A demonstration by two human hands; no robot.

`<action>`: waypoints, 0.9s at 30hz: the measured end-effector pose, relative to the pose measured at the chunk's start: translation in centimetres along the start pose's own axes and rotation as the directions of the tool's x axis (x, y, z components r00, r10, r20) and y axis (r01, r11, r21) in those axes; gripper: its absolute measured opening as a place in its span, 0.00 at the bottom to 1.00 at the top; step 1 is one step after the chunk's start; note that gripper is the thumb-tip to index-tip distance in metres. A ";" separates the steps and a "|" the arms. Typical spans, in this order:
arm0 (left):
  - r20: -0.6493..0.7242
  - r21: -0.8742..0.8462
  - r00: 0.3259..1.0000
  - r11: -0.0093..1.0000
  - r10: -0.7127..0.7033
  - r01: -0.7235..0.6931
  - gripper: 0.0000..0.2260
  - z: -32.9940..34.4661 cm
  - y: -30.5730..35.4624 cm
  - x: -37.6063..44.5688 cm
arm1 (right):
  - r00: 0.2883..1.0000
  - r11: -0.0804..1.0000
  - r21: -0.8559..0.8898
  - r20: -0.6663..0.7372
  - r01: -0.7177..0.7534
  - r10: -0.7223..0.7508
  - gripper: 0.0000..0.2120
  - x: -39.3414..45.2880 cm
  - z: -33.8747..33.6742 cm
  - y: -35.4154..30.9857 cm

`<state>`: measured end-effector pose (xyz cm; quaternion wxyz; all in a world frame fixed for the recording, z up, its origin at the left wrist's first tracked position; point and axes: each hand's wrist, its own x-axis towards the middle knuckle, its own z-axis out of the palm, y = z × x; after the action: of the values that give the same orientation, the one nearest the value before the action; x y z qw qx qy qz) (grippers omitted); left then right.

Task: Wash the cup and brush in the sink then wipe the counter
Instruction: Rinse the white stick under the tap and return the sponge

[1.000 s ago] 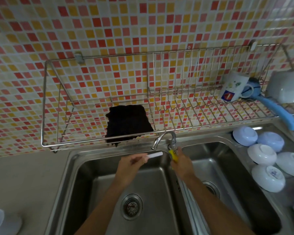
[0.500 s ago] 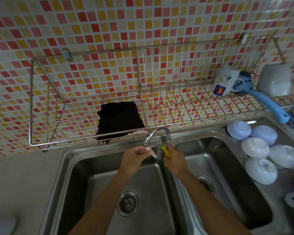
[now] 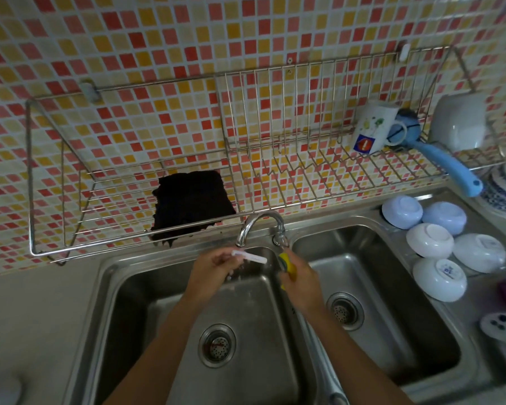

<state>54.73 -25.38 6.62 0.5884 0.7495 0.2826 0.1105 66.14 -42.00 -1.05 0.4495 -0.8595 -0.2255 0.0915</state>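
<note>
My left hand (image 3: 214, 267) grips a thin white brush handle (image 3: 250, 256) that points right, just under the faucet (image 3: 260, 226). My right hand (image 3: 301, 283) holds a yellow and green scrubber (image 3: 285, 263) close to the handle's tip, below the spout. Both hands hover over the back of the left basin of the steel double sink (image 3: 105, 276). A white printed cup (image 3: 373, 130) lies tilted in the wire wall rack (image 3: 129, 235), far right. A dark cloth (image 3: 192, 206) hangs in the rack behind the faucet.
A blue-handled dish brush (image 3: 450, 165) lies beside the cup in the rack, its handle sticking out past the rack's front. Several upturned white and pale blue bowls (image 3: 430, 241) sit on the drainer to the right. Grey counter (image 3: 27, 311) lies left of the sink.
My hands came together under the faucet half a second ago. Now they are slightly apart again, the white handle pointing right toward the scrubber. They stay over the left basin.
</note>
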 end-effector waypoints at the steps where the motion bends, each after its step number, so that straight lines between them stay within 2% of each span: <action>1: 0.003 -0.003 1.000 1.000 0.007 -0.007 0.08 -0.3 -0.1 -0.2 | 1.000 1.000 0.001 -0.004 0.004 -0.004 0.28 -0.3 0.1 0.0; 15: 0.011 -0.043 1.000 0.999 -0.011 0.011 0.06 0.6 0.4 0.3 | 1.000 1.000 0.018 0.000 0.013 -0.013 0.27 -1.3 0.2 -0.3; 23: -0.089 -0.102 0.996 0.995 -0.018 0.009 0.06 1.1 0.6 0.5 | 1.000 1.000 0.012 0.009 0.027 -0.028 0.25 -1.8 -0.5 -0.5; 27: -0.122 -0.032 0.993 0.999 -0.004 0.000 0.05 1.5 0.6 0.6 | 0.999 1.000 0.011 0.036 -0.009 0.009 0.27 -1.7 0.0 -0.3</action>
<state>56.11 -26.40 6.66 0.5820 0.7316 0.3170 0.1601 64.54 -42.69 -0.86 0.4496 -0.8562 -0.2292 0.1103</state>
